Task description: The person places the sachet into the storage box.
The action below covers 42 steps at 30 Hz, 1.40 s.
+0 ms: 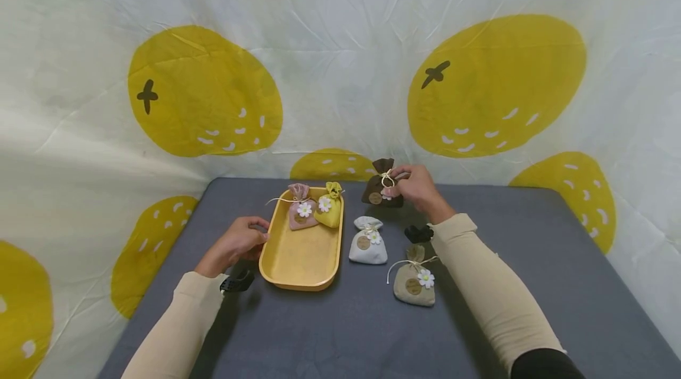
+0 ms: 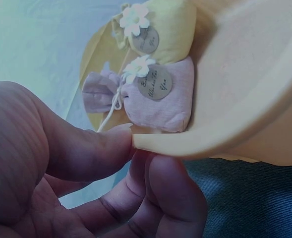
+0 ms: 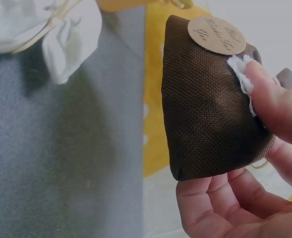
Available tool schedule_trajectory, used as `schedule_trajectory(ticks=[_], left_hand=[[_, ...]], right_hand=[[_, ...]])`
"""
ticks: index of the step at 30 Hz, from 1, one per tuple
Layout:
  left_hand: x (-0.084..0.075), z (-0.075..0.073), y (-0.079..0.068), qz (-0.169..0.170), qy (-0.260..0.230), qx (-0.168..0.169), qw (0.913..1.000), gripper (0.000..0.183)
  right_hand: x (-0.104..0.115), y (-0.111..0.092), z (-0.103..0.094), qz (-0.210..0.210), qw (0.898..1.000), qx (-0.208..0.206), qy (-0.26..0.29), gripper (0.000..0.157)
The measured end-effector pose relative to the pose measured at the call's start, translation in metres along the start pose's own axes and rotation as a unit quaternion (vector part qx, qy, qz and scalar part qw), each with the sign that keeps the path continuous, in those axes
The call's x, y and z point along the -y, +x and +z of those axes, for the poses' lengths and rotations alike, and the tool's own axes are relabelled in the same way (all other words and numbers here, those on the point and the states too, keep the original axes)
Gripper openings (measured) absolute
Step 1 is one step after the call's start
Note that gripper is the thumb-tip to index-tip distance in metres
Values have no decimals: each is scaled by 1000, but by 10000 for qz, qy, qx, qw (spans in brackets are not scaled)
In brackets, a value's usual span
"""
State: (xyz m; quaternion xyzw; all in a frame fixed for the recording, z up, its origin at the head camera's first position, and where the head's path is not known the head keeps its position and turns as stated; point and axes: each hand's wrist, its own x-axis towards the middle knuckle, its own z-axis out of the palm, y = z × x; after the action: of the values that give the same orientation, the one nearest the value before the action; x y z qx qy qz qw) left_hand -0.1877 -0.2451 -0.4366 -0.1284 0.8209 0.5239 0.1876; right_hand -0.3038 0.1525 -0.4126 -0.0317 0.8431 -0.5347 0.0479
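My right hand (image 1: 417,190) grips a dark brown drawstring sachet (image 3: 210,109), thumb over its white flower and fingers behind; a round "Best Wishes For You" label shows on it. In the head view the sachet is near the table's back edge. My left hand (image 1: 242,242) pinches the left rim of a yellow-orange tray (image 1: 300,255), thumb on top and fingers below. Inside the tray's far end lie a pink sachet (image 2: 160,104) and a yellow sachet (image 2: 173,29) side by side, each with a white flower and round label.
Right of the tray, a white sachet (image 1: 368,247) lies on the grey table (image 1: 319,337). An olive-beige sachet (image 1: 414,285) with a loose string lies nearer, beside my right sleeve (image 1: 495,284). A white curtain (image 1: 351,71) with yellow fruit prints hangs behind the table.
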Motion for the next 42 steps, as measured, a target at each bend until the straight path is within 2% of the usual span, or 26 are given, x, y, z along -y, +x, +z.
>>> schedule_trajectory(ticks=[8,21,30,34,42], left_hand=[[4,1,0,-34,-37,-53,10000,35],[0,-2,-1,-122,-64,-65,9999,35],[2,-6,1,-187,-217,28,9996,38],[3,-8,2,-235,-346,98,9991,40],[3,-9,4,-266,-475,216,9983,42]], right_hand=[[12,-4,6,-68,9996,191,177,43],[30,-10,22,-191,9944,507,912,43],[39,-15,32,-402,9950,561,726,42],[44,-17,35,-413,9962,516,569,42],[52,-20,45,-375,9955,693,530,43]])
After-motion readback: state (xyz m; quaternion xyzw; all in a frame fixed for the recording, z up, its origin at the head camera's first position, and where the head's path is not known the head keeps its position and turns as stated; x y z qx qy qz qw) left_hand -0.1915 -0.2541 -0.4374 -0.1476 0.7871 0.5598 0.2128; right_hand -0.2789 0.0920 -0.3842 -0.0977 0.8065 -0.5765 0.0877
